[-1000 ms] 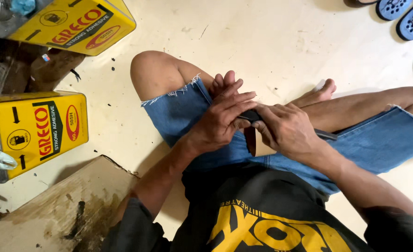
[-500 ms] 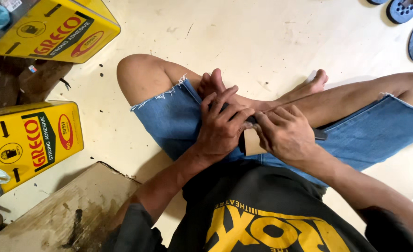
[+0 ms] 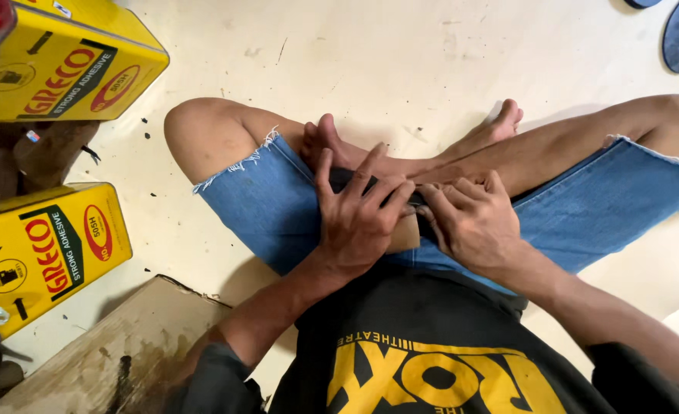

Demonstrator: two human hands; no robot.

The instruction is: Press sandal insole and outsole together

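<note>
Floor [image 3: 401,69], two yellow cans [image 3: 48,245] left. On my lap, left hand [image 3: 359,218] presses flat on a dark strip [image 3: 343,178] over a tan piece [image 3: 406,234]; right hand [image 3: 473,222] pinches its end. Hands together. I'd press evenly, edges aligned.

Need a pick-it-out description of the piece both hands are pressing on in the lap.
Start at the blue denim shorts of the person sitting cross-legged on the pale floor. In the lap, the left hand and right hand press together on a small flat piece. It is the only dark-topped, tan-edged thing there, mostly hidden under the fingers, unlike the big yellow tins off to the side.
</note>
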